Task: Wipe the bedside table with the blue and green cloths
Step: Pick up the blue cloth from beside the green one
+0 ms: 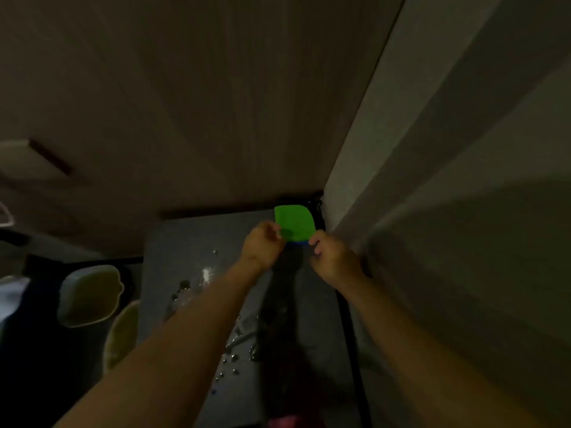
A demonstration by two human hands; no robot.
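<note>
The room is dim. A bright green cloth (295,221) lies flat at the far right corner of the dark grey bedside table (185,242). A thin strip of blue cloth (298,243) shows under its near edge. My left hand (262,244) pinches the cloths' near left corner. My right hand (332,256) pinches the near right corner. Water drops and a white smear (206,274) sit on the tabletop left of my left forearm.
A grey padded panel (432,180) stands close on the right of the table. A wood-grain wall (216,103) rises behind it. Two pale cushions (89,295) lie to the left. A dark strip (278,319) runs along the tabletop between my forearms.
</note>
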